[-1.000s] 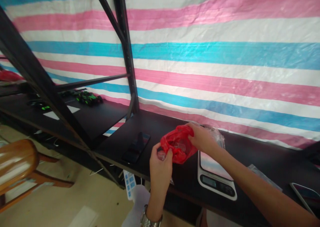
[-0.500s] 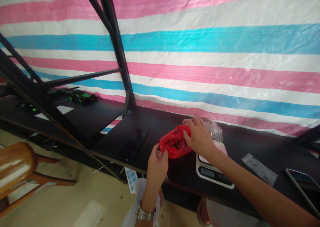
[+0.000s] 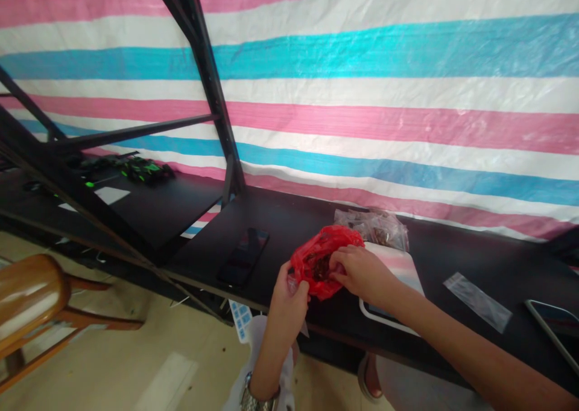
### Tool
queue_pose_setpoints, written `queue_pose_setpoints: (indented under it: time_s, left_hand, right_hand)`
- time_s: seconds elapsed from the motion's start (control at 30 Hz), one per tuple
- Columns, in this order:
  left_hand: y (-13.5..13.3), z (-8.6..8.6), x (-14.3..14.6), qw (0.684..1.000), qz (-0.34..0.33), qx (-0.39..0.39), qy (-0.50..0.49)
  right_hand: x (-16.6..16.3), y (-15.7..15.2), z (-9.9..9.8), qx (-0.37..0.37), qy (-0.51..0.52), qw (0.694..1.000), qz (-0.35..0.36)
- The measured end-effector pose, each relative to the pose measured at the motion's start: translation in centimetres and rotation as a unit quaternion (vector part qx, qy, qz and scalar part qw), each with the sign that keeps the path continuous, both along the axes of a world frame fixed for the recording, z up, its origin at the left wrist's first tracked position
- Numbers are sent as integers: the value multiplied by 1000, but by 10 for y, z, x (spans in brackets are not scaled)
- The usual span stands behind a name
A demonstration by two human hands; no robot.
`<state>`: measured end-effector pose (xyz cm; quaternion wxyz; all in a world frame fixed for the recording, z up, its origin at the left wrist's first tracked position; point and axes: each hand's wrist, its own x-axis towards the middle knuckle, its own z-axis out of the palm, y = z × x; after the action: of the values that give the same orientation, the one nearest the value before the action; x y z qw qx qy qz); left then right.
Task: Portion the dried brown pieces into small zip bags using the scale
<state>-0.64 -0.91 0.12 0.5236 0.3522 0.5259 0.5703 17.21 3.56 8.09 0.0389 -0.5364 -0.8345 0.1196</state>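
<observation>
A red plastic bag [image 3: 332,236] stands with its mouth spread on the black table, and small brownish metallic pieces [image 3: 319,267] show inside. At its left rim my left hand [image 3: 289,296] is closed on the bag, with a bit of clear plastic [image 3: 292,284] also between the fingers. My right hand [image 3: 355,269] reaches into the mouth from the right, its fingertips bunched by the pieces; what they grip is hidden. Under my right forearm is a white digital scale [image 3: 391,257], partly covered. Behind it lie filled clear small bags [image 3: 382,229].
An empty-looking clear zip bag [image 3: 477,301] and a phone [image 3: 554,332] lie to the right. Another dark phone [image 3: 244,257] rests on the left of the table [image 3: 280,209]. A black metal frame [image 3: 212,91] rises at left, near a wooden chair [image 3: 31,290].
My right hand has come off the bag's far rim and moved down into its mouth. The bag's opening now faces me more, and the small bags behind are uncovered.
</observation>
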Motion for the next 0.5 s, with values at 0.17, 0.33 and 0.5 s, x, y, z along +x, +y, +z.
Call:
queue_pose_setpoints:
  time_s: [0.17,0.33,0.5]
  left_hand:
    - [0,4,3,1000,4,0,17]
    - [0,8,6,999,22,26,16]
    - [1,9,8,999,18,18,29]
  right_hand:
    - [2,1,0,16,-12,999,-43]
    - [1,2,1,21,-20,999,-43]
    - [-9,10,-7,99,1,993,-68]
